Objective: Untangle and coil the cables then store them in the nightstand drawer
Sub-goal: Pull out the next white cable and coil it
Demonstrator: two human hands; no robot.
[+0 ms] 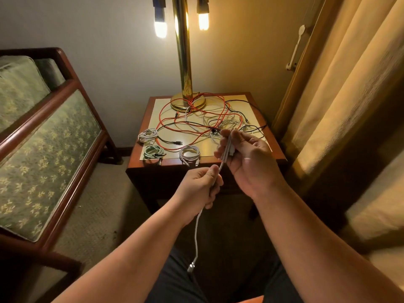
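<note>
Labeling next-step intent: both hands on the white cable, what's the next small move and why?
Probably lay another loop into the right hand: it holds a few folds of the white cable, while the left hand pinches the slack, whose plug end hangs loose.

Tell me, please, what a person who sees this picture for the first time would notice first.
First, the two hands in the middle: the left hand and the right hand hold a white cable whose plug hangs down toward the lap. Behind them, a tangle of red, black and white cables covers the nightstand around the base of a brass lamp. Three coiled cables lie along its near-left edge.
</note>
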